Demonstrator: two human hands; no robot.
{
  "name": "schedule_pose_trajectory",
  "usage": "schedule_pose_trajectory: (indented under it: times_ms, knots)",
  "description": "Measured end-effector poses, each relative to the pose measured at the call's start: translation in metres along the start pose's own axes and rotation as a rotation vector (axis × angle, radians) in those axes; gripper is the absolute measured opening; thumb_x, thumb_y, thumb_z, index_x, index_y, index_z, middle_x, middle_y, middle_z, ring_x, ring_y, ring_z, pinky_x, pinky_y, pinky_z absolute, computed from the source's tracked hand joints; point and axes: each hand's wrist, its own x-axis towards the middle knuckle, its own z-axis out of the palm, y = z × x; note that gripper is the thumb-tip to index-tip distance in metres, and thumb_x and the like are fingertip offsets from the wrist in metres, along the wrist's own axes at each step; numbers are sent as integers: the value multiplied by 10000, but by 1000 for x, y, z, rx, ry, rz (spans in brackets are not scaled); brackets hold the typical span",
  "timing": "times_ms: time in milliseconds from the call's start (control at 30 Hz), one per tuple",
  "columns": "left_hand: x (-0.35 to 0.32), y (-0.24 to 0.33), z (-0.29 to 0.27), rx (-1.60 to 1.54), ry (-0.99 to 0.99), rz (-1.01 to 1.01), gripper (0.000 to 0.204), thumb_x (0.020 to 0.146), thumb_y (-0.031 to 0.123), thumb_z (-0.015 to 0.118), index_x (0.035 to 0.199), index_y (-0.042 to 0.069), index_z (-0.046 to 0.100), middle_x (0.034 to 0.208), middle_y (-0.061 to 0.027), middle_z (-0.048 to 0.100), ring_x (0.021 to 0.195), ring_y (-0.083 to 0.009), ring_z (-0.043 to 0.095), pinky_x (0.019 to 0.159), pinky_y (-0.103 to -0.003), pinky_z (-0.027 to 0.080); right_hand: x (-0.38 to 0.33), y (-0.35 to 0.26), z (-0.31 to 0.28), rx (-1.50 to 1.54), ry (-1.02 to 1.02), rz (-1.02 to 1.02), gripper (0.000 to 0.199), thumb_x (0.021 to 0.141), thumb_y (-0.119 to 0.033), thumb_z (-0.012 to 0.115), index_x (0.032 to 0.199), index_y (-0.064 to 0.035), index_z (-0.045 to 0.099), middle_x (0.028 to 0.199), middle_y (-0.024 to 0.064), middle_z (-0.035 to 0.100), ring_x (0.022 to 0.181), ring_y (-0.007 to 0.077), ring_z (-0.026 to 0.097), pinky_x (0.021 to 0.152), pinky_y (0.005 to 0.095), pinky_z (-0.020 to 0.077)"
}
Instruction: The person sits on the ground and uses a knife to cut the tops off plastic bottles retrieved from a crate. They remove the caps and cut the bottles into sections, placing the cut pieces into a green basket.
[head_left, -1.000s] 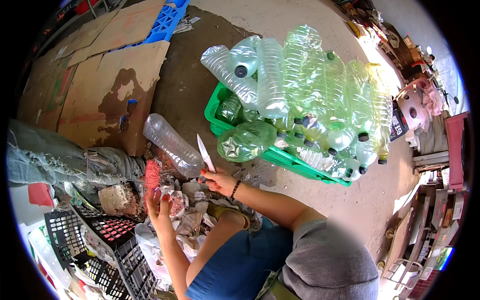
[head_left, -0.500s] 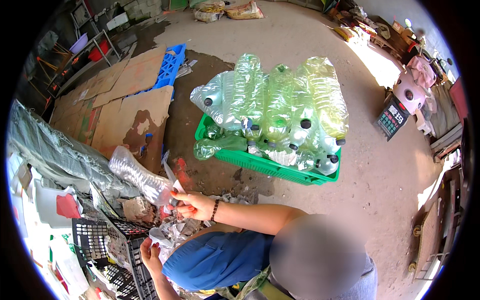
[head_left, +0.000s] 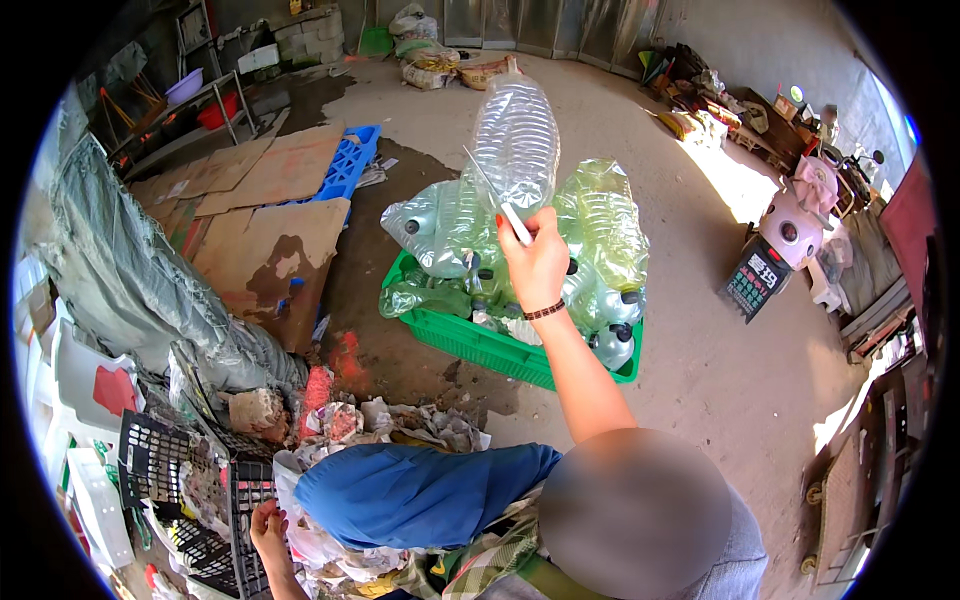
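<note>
My right hand (head_left: 537, 255) reaches out over the green crate (head_left: 480, 345), fingers closed around a white-handled knife (head_left: 514, 222) and the lower end of a clear plastic bottle (head_left: 517, 135). The knife's thin blade points up and left across the bottle. Large greenish plastic bottles (head_left: 605, 215), several with dark caps, lie stacked in the crate beneath. At the lower left, my left hand (head_left: 270, 535) is beside a black mesh crate (head_left: 250, 500), its fingers curled together; whatever they may hold is too small to make out.
Torn paper and wrapper scraps (head_left: 420, 425) lie heaped by my blue-clad knee. Flattened cardboard (head_left: 265, 260) covers a blue pallet (head_left: 350, 165) at the left. A grey-green tarp (head_left: 140, 260) hangs nearer. A pink scooter (head_left: 790, 225) stands at the right.
My right hand has carried the bottle and knife from the lower left up and right over the green crate. My left hand has moved slightly down and left, its fingers drawn closer together.
</note>
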Motion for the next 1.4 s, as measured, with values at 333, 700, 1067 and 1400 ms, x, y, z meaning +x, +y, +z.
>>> schedule_pose_trajectory:
  times_ms: [333, 700, 1067, 1400]
  knots:
    - [-8, 10, -9, -114, 4, -101, 150, 981, 155, 589, 1101, 105, 665, 1020, 18, 666, 909, -111, 645, 814, -253, 495, 12, 38, -1, -336, -56, 38, 440, 880, -424, 722, 904, -45, 499, 673, 193, 653, 663, 439, 652, 607, 516, 488]
    - [1, 11, -8, -123, 21, -104, 183, 997, 193, 603, 1124, 75, 663, 1006, -11, 696, 898, -118, 669, 788, -246, 542, 4, 33, -10, -321, -83, 9, 450, 927, -442, 653, 954, -35, 464, 689, 235, 659, 667, 466, 656, 592, 543, 489]
    - [-1, 16, -10, -142, -13, -106, 138, 986, 174, 601, 1079, 107, 677, 1008, 26, 667, 917, -106, 643, 821, -252, 503, 8, 25, -10, -331, -97, -45, 409, 932, -430, 654, 928, -51, 497, 669, 200, 659, 650, 440, 658, 585, 529, 488]
    - [1, 10, -16, -124, 17, -158, 180, 1010, 218, 594, 1135, 117, 675, 1074, 12, 697, 948, -105, 645, 850, -256, 489, 9, 12, -63, -383, -93, -238, 284, 885, -292, 730, 972, -75, 570, 878, 129, 678, 720, 386, 660, 608, 464, 504]
